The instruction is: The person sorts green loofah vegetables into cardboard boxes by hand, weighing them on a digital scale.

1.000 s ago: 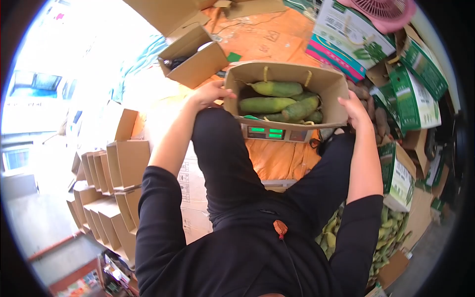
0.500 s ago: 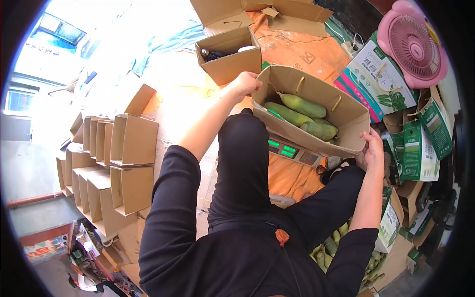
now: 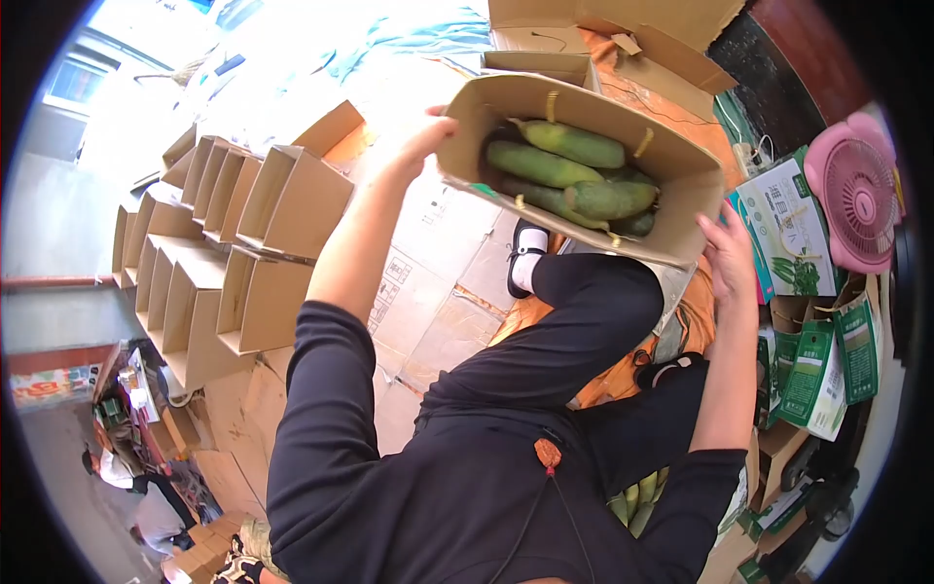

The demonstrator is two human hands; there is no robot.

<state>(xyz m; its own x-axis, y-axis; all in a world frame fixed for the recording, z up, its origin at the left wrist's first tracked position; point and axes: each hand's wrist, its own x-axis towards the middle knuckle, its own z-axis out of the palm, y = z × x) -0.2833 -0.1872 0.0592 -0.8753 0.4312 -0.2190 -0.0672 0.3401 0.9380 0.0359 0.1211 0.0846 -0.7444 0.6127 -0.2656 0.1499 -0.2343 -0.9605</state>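
An open cardboard box (image 3: 681,209) with yellow cord handles is held up in front of me, tilted so that its inside faces me. Several long green radishes (image 3: 593,195) lie in it. My left hand (image 3: 425,139) grips the box's left end, fingers closed at the rim. At the opposite end, my right hand (image 3: 730,253) has its thumb on the rim and its fingers around the outer side. More green radishes (image 3: 637,501) show low down beside my right leg, partly hidden by my sleeve.
Several empty cardboard boxes (image 3: 292,200) stand in rows on the left. A pink fan (image 3: 861,200), a white printed carton (image 3: 793,229) and green-white cartons (image 3: 817,375) crowd the right. Behind the held box is another cardboard box (image 3: 545,63). A person (image 3: 156,496) is at the lower left.
Both hands have lifted the box of radishes off the scale and swung it left, tipping its opening more toward me. My left leg has shifted, and the view has turned left.
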